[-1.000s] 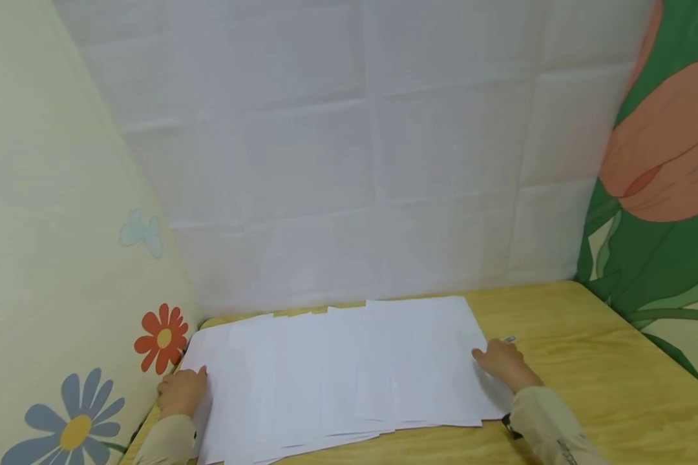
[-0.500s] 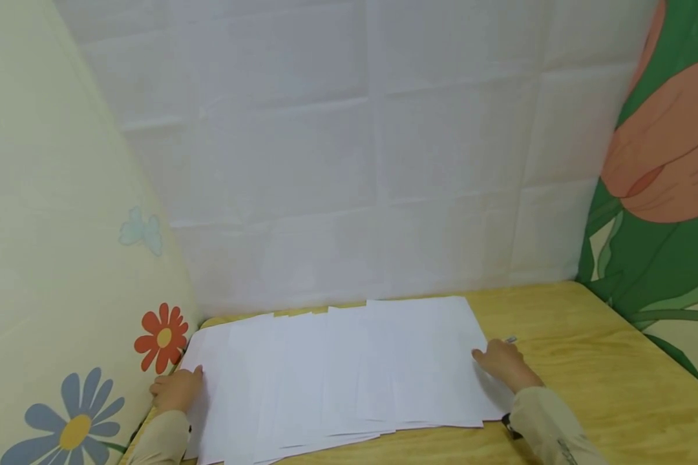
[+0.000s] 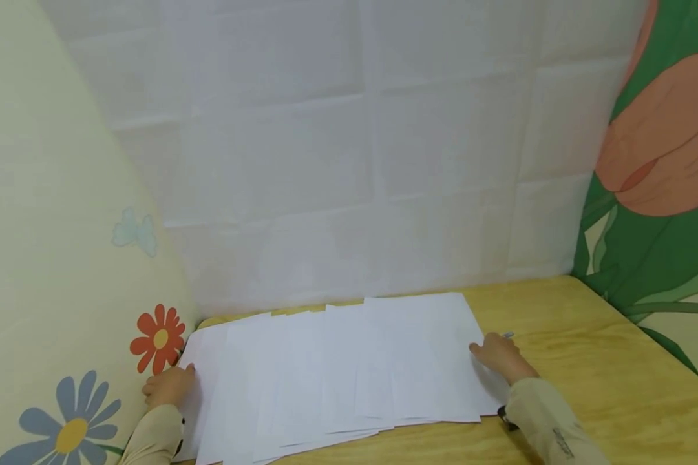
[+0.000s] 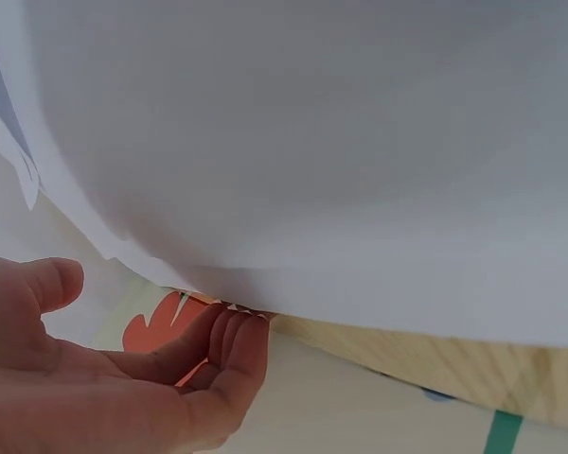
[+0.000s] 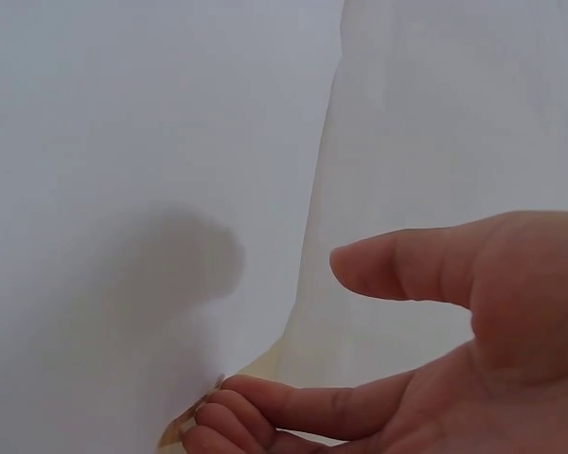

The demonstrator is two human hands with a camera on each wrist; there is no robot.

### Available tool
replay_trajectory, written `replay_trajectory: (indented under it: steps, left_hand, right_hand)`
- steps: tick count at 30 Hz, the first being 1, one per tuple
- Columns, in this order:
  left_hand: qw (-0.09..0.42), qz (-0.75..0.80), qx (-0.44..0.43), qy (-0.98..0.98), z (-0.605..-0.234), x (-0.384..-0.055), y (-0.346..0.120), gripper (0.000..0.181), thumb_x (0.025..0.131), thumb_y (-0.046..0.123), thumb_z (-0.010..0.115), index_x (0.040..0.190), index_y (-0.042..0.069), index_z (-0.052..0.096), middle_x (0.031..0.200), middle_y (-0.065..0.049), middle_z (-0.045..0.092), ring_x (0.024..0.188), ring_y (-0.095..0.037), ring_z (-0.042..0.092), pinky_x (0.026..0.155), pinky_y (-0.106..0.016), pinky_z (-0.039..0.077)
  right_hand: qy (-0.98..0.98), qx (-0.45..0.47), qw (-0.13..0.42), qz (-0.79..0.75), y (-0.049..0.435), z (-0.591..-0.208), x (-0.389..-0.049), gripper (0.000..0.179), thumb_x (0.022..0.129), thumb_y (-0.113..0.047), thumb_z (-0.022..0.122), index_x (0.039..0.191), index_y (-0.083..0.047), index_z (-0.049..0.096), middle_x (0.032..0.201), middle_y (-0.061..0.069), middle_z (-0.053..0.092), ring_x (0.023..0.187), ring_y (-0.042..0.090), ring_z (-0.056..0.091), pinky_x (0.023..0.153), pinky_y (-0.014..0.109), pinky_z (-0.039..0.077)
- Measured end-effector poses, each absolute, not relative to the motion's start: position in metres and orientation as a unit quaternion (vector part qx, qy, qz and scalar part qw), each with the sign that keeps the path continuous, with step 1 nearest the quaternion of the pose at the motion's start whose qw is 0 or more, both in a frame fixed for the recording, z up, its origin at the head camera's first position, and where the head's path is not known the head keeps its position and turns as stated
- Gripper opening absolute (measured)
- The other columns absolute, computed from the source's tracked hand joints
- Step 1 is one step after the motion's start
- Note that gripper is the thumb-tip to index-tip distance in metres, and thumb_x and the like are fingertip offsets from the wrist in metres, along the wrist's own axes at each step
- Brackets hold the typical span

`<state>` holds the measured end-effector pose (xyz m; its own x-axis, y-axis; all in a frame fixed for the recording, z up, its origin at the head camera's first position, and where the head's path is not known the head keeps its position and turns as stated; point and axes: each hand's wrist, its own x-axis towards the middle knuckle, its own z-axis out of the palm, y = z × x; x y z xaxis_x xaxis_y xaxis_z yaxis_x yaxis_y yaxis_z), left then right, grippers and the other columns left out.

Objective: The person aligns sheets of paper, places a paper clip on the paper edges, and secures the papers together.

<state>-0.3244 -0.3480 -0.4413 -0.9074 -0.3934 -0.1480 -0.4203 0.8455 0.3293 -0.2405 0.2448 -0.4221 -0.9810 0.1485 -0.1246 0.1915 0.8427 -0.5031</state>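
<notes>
Several white sheets of paper (image 3: 337,368) lie overlapped in a wide row across the wooden table. At the row's left end is my left hand (image 3: 170,387), its bent fingertips right at the paper's edge in the left wrist view and its thumb (image 4: 62,284) held apart. My right hand (image 3: 503,357) is at the right end. In the right wrist view its loosely bent fingers (image 5: 293,407) meet the edge of a sheet (image 5: 151,123), while the thumb is raised away from them and casts a shadow on the paper. Neither hand pinches a sheet.
A small grey, pen-like tip (image 3: 508,335) shows just beyond the right hand, mostly hidden. The wooden table (image 3: 605,361) extends to the right. A creased white sheet (image 3: 302,155) hangs behind, with flower-patterned panels at left (image 3: 70,258) and right (image 3: 657,258).
My left hand has shifted slightly outward to the left, uncovering more of the leftmost sheet. The right hand stays at its edge; the head view has turned a little.
</notes>
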Motion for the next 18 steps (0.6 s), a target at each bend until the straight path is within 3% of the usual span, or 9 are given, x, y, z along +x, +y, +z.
replay_trajectory:
  steps: [18]
  left_hand:
    - [0.042, 0.189, -0.213, 0.958, -0.4395, -0.3243, -0.3463, 0.056, 0.1, 0.025, 0.034, 0.1, -0.03, 0.044, 0.09, -0.041, 0.032, 0.096, -0.054, 0.034, 0.084, -0.054, 0.038]
  right_hand:
    - [0.958, 0.07, 0.029, -0.276, 0.2454, -0.4242, -0.2465, 0.045, 0.092, -0.018, 0.049, 0.099, 0.026, 0.049, 0.092, 0.034, 0.057, 0.079, 0.036, 0.055, 0.076, 0.051, 0.044]
